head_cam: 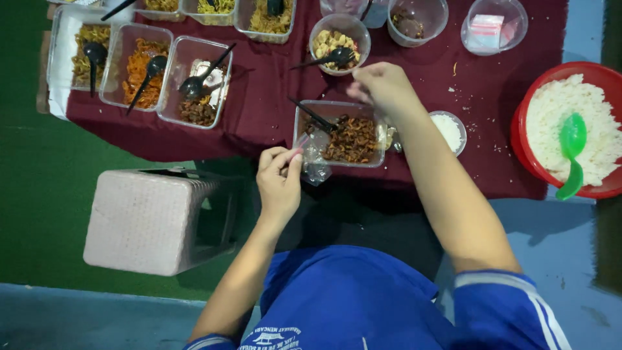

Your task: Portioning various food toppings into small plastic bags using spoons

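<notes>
Matt maroon cloth over the tabletop (259,110), flecked with pale crumbs; clear glossy plastic for the rectangular tub (302,133) of dark, oily-looking food; thin crinkled transparent film for the small bag (315,165) pinched in the left hand (278,181); shiny black plastic for the spoon (311,115) in the tub; glossy red plastic bowl (528,139) with a smooth green plastic scoop (571,152); pale woven-textured plastic stool (139,220); blue knit cloth shirt (350,298)

red rice bowl (531,97), green spoon (572,146), pink stool (152,220), maroon cloth (265,97)
</notes>
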